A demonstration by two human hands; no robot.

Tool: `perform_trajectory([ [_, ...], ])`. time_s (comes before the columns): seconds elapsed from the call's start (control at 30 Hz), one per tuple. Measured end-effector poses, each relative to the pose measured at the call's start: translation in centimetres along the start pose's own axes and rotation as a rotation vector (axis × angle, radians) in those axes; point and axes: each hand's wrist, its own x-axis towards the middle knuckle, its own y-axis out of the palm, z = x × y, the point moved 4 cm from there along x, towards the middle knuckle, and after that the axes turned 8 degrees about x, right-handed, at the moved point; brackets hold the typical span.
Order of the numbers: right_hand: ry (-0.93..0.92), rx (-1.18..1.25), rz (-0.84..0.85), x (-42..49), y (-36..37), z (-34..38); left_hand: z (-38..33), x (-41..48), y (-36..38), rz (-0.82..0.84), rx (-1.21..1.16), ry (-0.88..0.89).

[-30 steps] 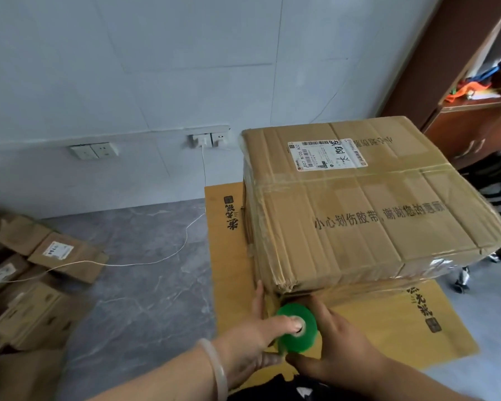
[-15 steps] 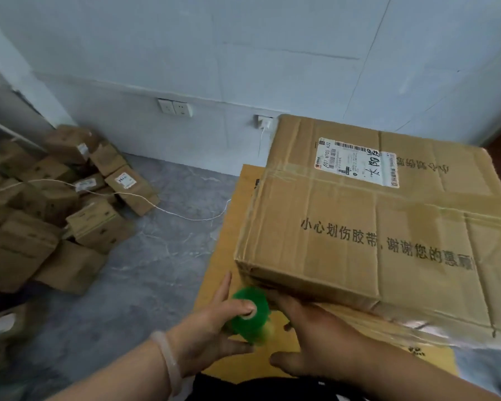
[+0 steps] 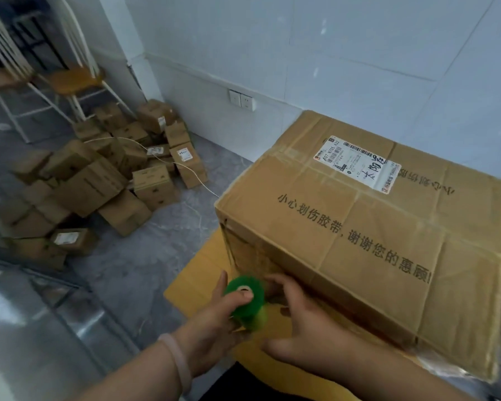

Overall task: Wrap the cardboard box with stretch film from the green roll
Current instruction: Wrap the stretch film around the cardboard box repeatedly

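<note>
The seemingly light, stiff-cored green roll is clamped end-to-end by fingers of the left hand, those of the right hand spread against the cardboard box

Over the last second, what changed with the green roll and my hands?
Mostly the view: it swung left, so more of the pile of small boxes and a chair now show. The left hand and right hand stayed low at the near left corner of the cardboard box. The left hand still grips the green roll, thumb over its core; the box sits on its yellow sheet as before.
</note>
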Motion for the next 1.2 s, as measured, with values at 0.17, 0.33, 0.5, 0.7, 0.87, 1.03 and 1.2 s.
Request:
perform_trajectory([
  [0.17,-0.001,-0.112,0.023,-1.0,-0.3,0.7,1.3,0.3,0.6,0.026,-0.095,-0.003],
  [0.33,0.029,-0.072,0.015,-1.8,-0.4,-0.7,3.0,0.7,2.3,0.076,-0.119,-0.01],
  [0.5,-0.09,-0.2,0.06,-3.2,-1.5,-0.6,3.5,-0.4,4.6,0.001,-0.169,0.087],
  [0.7,-0.096,-0.024,0.101,-6.9,-2.5,-2.8,6.1,-1.7,8.8,-0.159,-0.302,0.172],
  [0.87,-0.203,-0.015,0.128,-10.3,-4.2,-4.3,8.1,-3.2,13.3,-0.28,-0.417,0.261],
  [1.03,-0.274,-0.141,0.119,-13.5,-5.2,-5.4,9.4,-5.2,17.0,-0.353,-0.446,0.287],
  [1.2,-0.275,-0.052,0.075,-16.0,-5.8,-6.9,10.1,-6.3,19.5,-0.361,-0.426,0.265],
])
